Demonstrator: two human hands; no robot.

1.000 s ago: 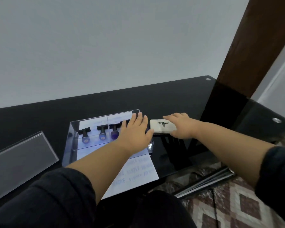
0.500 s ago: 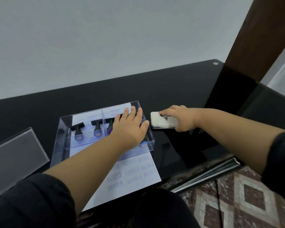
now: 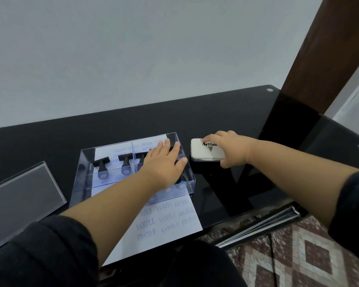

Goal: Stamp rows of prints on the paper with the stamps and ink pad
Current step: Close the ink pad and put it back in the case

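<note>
White ink pad (image 3: 206, 151) closed on a black glass table (image 3: 112, 129), stamps (image 3: 101, 163) standing in a clear box (image 3: 85, 162).

Head view: the pad's lid reads "Artline" over a dark triangle. The right hand (image 3: 230, 148) curls around its 3 o'clock end, fingertips on the lid. At 9 o'clock of the pad, the left hand (image 3: 164, 162) lies flat with straight fingers over the box. Printed paper (image 3: 174, 220) under the box reads "SAMPLE", "FRAGILE".
</note>
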